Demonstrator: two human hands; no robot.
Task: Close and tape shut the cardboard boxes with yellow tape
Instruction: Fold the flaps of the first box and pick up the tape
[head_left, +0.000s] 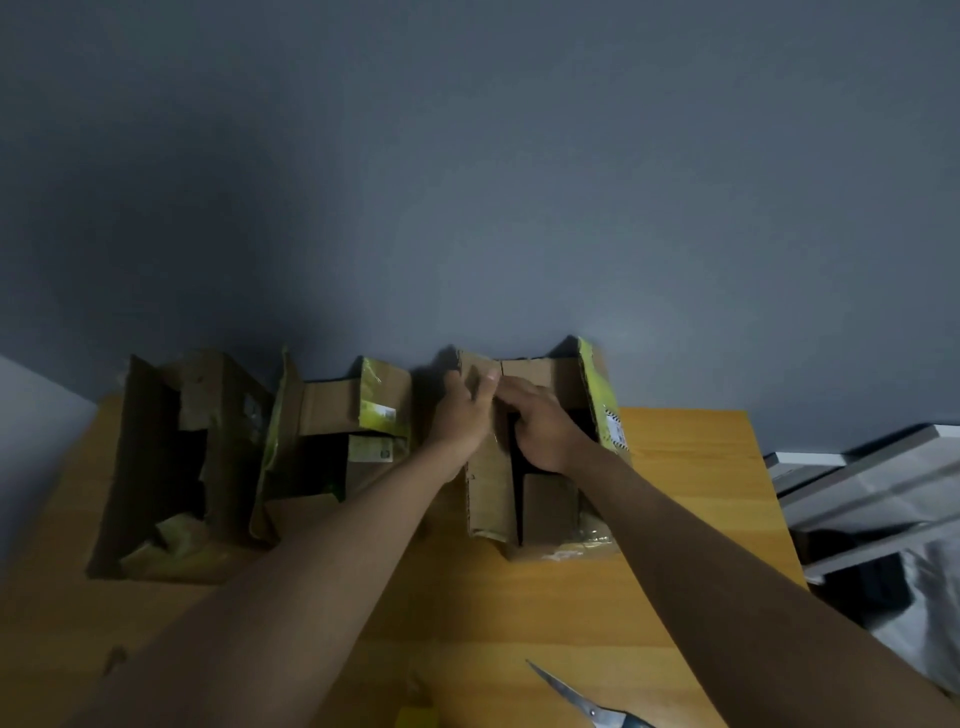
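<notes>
Folding flaps on right box (545, 499), counter's 1 o'clock: left hand (462, 415) pinches a flap, right hand (540, 431) presses flat, fingers uncurled. Next: yellow tape.

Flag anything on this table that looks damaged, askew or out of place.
The three boxes are worn: the left box has torn, ragged flaps, and the middle box still carries crumpled old yellow tape. The scissors lie at the table's near edge, partly out of frame. Nothing is spilled.

Both arms outstretched (hands (498, 415) together)
</notes>
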